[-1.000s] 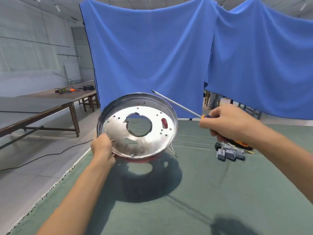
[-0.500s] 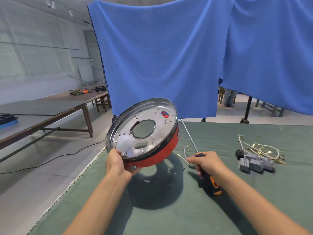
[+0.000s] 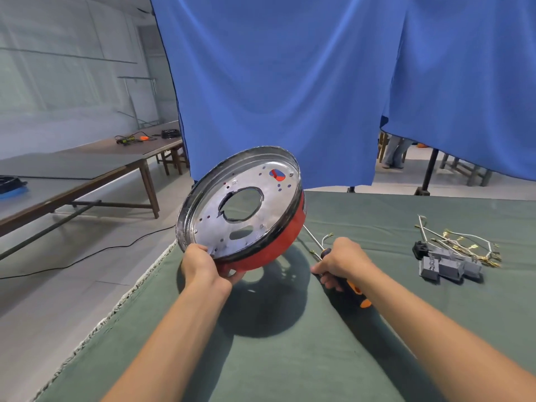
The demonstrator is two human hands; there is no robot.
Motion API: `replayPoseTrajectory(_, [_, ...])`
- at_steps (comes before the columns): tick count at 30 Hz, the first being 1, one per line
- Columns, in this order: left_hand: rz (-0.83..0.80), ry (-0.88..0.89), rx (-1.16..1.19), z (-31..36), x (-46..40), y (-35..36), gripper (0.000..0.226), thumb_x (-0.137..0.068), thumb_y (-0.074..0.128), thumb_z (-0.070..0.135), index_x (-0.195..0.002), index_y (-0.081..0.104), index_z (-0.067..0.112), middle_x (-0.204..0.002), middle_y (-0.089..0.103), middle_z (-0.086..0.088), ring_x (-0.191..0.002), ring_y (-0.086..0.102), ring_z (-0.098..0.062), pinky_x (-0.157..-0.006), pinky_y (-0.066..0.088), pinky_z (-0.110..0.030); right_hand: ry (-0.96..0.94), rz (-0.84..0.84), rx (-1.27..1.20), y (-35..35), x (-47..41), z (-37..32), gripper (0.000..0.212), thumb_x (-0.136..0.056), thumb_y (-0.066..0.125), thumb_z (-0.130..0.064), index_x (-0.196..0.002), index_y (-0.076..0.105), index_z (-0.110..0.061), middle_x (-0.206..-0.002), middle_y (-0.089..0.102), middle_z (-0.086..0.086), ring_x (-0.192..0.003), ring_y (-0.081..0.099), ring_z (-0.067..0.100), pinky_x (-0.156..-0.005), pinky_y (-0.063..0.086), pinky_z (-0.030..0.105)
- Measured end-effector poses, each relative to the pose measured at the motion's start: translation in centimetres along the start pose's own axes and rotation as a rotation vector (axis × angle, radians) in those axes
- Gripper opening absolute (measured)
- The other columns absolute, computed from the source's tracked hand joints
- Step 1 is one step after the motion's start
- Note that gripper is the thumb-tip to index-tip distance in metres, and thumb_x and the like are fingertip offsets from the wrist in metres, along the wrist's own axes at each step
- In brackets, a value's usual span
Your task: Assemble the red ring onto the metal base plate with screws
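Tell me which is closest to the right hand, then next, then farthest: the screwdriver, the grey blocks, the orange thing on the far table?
1. Screwdriver: held in the right hand.
2. Grey blocks: on the green cloth, to its right.
3. Orange thing: far left, on the wooden table behind.

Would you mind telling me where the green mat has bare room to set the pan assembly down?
The green felt mat is bare between the two forearms, and also behind the right hand, left of the grey connector blocks. It is crowded at right around the blocks and the tangled wire bundle.
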State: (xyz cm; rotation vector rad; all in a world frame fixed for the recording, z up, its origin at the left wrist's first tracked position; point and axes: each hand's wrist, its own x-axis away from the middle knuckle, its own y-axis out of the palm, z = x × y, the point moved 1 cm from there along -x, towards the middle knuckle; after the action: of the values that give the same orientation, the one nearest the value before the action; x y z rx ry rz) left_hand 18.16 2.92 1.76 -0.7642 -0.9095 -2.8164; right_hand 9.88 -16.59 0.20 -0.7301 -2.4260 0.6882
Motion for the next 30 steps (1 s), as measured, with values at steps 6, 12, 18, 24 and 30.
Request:
replayPoseTrajectory(6, [0.030,0.038,0.007,0.6,0.4,0.0,0.016,-0.082,0.034,0.009,-0.073,0.047,0.013,-0.068,0.048,-0.008,-0.054,0.041,-0.021,-0.057,0.050,-0.043,0.068,-0.124,-0.041,-0.6,1.1,0.4,0.015,-0.078,0.068,0.006,-0.071,0.055,0.004,-0.051,0.058,0.015,-0.037,0.057,0.023,-0.041,0.046,0.023])
replayPoseTrajectory(12, [0.076,0.135,-0.066,-0.1,0.1,-0.2,0.032,-0.081,0.036,0.012,-0.104,0.058,0.013,-0.095,0.060,-0.012,-0.074,0.053,-0.027,-0.079,0.054,-0.052,0.043,0.038,-0.296,-2.5,2.5,2.4,0.013,-0.078,0.060,0.010,-0.071,0.050,0.005,-0.044,0.053,0.016,-0.028,0.045,0.022,-0.041,0.046,0.029])
replayPoseTrajectory(18, [0.071,0.389,-0.252,-2.6,0.8,0.2,0.017,-0.090,0.038,0.009,-0.091,0.054,0.015,-0.075,0.051,0.001,-0.069,0.046,-0.017,-0.066,0.040,-0.031,-0.071,0.232,-0.599,-7.7,4.9,4.4,0.015,-0.086,0.058,0.004,-0.073,0.054,-0.001,-0.071,0.062,0.016,-0.031,0.051,0.012,-0.035,0.040,0.019])
replayPoseTrajectory(24, [-0.005,0.460,-0.359,-3.8,2.7,0.2,0.024,-0.089,0.042,0.006,-0.071,0.052,0.019,-0.069,0.050,0.002,-0.061,0.043,-0.014,-0.060,0.036,-0.030,-0.275,0.354,-0.702,-8.3,7.0,3.3,0.009,-0.083,0.069,-0.005,-0.082,0.060,-0.003,-0.062,0.056,0.006,-0.034,0.053,0.014,-0.037,0.044,0.024])
replayPoseTrajectory(30, [-0.183,0.501,-0.555,-3.0,3.6,-1.2,0.029,-0.071,0.046,-0.018,-0.067,0.053,0.010,-0.070,0.054,-0.008,-0.063,0.044,-0.022,-0.056,0.038,-0.028,-0.406,0.410,-0.570,-7.0,7.8,2.2,0.011,-0.081,0.070,-0.008,-0.072,0.065,-0.007,-0.045,0.057,0.002,-0.036,0.055,0.017,-0.040,0.048,0.026])
